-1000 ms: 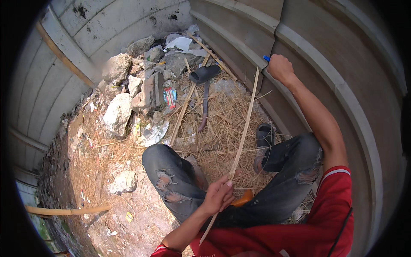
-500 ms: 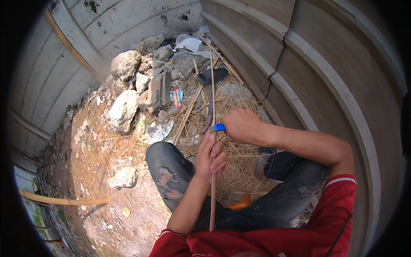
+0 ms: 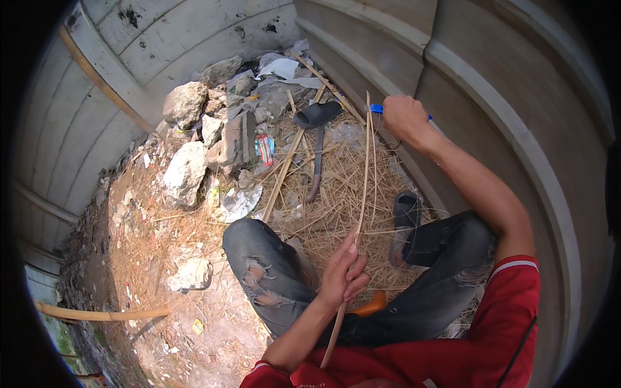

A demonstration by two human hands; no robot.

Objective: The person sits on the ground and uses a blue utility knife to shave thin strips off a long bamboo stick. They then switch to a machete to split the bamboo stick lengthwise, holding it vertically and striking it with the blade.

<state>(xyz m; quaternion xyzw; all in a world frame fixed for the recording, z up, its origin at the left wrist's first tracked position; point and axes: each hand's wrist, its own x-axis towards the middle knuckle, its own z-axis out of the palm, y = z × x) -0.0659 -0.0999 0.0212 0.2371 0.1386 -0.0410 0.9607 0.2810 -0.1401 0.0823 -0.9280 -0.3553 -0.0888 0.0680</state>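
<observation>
My left hand (image 3: 345, 271) is closed round a long, thin bamboo strip (image 3: 337, 333), which runs from near my lap up and away to the right. Above that hand the strip shows as two thin lengths side by side, nearly meeting at the far tip. My right hand (image 3: 406, 119) grips a blue-handled cutter (image 3: 377, 108) close to that tip, beside the metal wall. Most of the cutter's handle is covered by the fingers, and its blade cannot be made out.
A long dark tool with a curved brown end (image 3: 315, 174) lies on straw shavings before me, below a loose dark sandal (image 3: 317, 115). Rocks (image 3: 185, 171) and litter are piled at the far left. Corrugated metal wall (image 3: 491, 123) bounds the right. Something orange (image 3: 372, 302) lies between my legs.
My right hand has moved away and to the right with the cutter, from just above my left hand to the strip's far end. My left hand came nearer and rightward; the strip now leans right.
</observation>
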